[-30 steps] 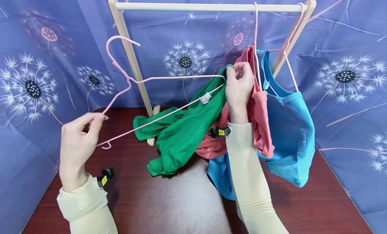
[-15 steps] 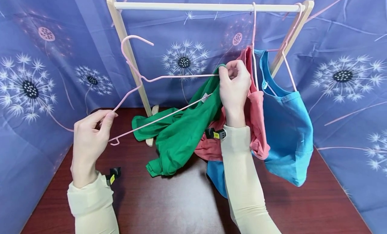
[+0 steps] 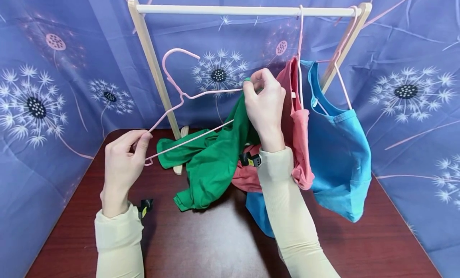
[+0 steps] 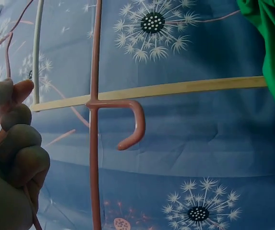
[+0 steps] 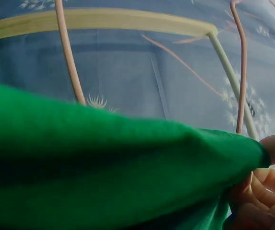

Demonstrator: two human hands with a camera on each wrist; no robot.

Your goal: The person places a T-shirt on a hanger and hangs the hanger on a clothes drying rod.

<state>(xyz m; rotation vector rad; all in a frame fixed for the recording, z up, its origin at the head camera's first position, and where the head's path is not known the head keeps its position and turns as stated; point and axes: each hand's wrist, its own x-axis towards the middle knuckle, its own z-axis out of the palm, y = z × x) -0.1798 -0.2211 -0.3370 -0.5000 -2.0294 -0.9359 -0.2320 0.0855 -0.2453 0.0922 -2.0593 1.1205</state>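
A pink clothes hanger (image 3: 212, 92) is tilted in the air, its hook up and free of the rail. My left hand (image 3: 123, 162) pinches its left shoulder near the lower corner. In the left wrist view, the lower bar carries a small side hook (image 4: 139, 120). The hanger's right end runs into a green garment (image 3: 212, 174) and is hidden there. My right hand (image 3: 267, 106) pinches the garment's top edge between thumb and fingers. Cloth stretches toward that hand (image 5: 267, 191) in the right wrist view, covering parts of the hanger's bars. The garment's lower part drapes down over the table.
Behind stands a wooden rack with a white rail (image 3: 223, 9). A red garment (image 3: 302, 150) and a blue garment (image 3: 341, 162) hang on pink hangers at its right. Dark red-brown table (image 3: 201, 242) lies below. Blue dandelion-print cloth (image 3: 72, 30) surrounds it.
My left hand has moved right, carrying the hanger deeper into the green garment. My right hand has shifted left, still pinching the cloth. The white tag near the hanger's lower bar has gone from sight.
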